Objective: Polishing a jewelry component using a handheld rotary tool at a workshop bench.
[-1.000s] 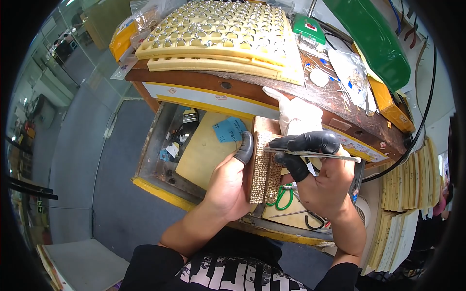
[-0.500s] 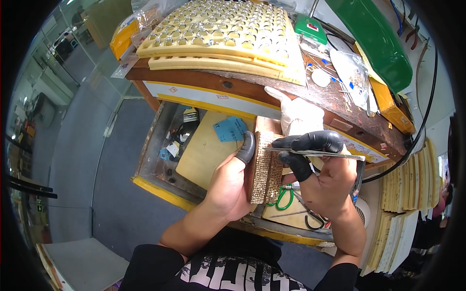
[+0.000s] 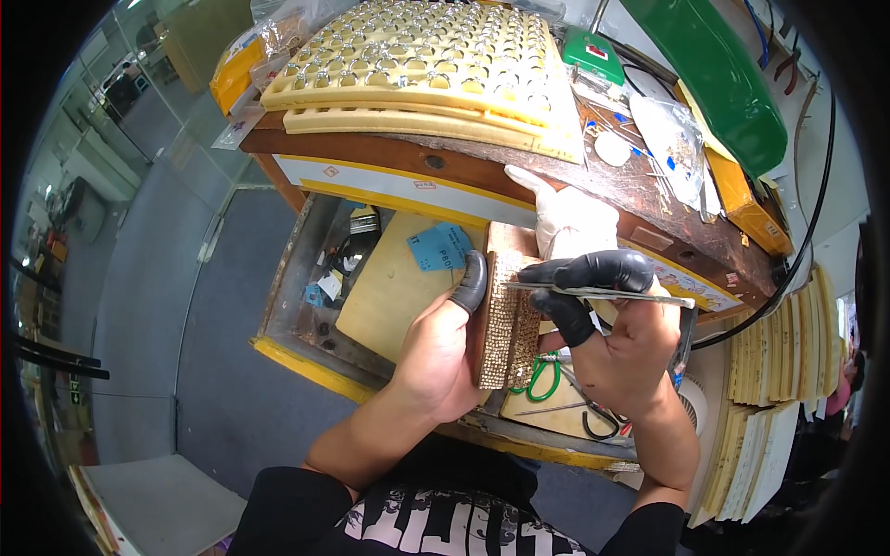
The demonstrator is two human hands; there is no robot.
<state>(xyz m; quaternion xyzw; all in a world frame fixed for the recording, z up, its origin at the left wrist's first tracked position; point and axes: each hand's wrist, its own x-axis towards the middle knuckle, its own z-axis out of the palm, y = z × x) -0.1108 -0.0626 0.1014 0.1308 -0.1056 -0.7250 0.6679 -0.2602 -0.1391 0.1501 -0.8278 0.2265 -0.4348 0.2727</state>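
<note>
My left hand (image 3: 434,357), a black cover on its thumb, is closed around a brown block (image 3: 512,239). Rows of small gold-coloured, bead-like pieces (image 3: 499,334) cover the block's upper face. Over it, my right hand (image 3: 635,338) pinches a pair of thin metal tweezers (image 3: 640,296) between black-covered thumb and forefinger. The tweezers lie nearly level, their tips at the gold rows near the block's far end. Whether the tips grip a piece is too small to tell. Just beyond, a white glove-like thing (image 3: 577,222) sits at the bench edge.
Below my hands an open drawer (image 3: 311,366) holds a yellowish board (image 3: 389,306), blue sandpaper (image 3: 438,247) and green-handled scissors (image 3: 547,380). Foam trays of rings (image 3: 417,102) stand on the bench (image 3: 371,144). A green lamp-like cover (image 3: 723,83) overhangs the right; boards (image 3: 769,371) stack beside it.
The tweezers have shifted very slightly in my right hand. Block and left hand stay where they were.
</note>
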